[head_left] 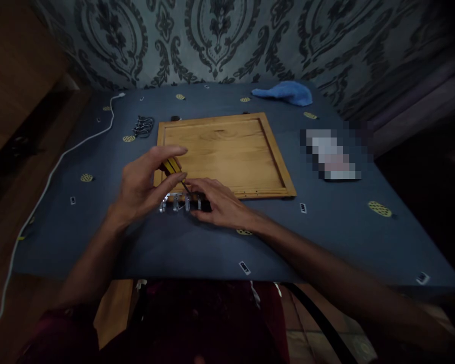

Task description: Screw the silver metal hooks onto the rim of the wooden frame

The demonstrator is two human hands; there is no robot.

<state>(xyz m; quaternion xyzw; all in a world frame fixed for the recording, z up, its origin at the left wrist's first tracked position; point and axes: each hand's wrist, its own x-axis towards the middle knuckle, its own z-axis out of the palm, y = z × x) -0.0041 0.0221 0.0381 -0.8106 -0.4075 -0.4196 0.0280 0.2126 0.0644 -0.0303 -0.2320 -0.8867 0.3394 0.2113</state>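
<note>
A screwdriver with a yellow and black handle (171, 166) is held in my left hand (138, 184), its shaft slanting down toward the near edge of a framed wooden board (223, 156). Along that edge, toward the left, stands a row of several silvery metal hooks (176, 203). My right hand (222, 205) grips at the right end of this row, fingers on the board side and thumb on the near side. Its fingers partly hide the hook there and the screwdriver's tip. Small dark holes show along the near rim, right of my right hand.
More metal hooks (143, 126) lie beyond the board's left corner. A blue cloth (284, 93) rests at the back of the cloth-covered table (273, 247). A white cable (87, 136) runs down the left side. On the right is a blurred-out rectangular item (331, 154).
</note>
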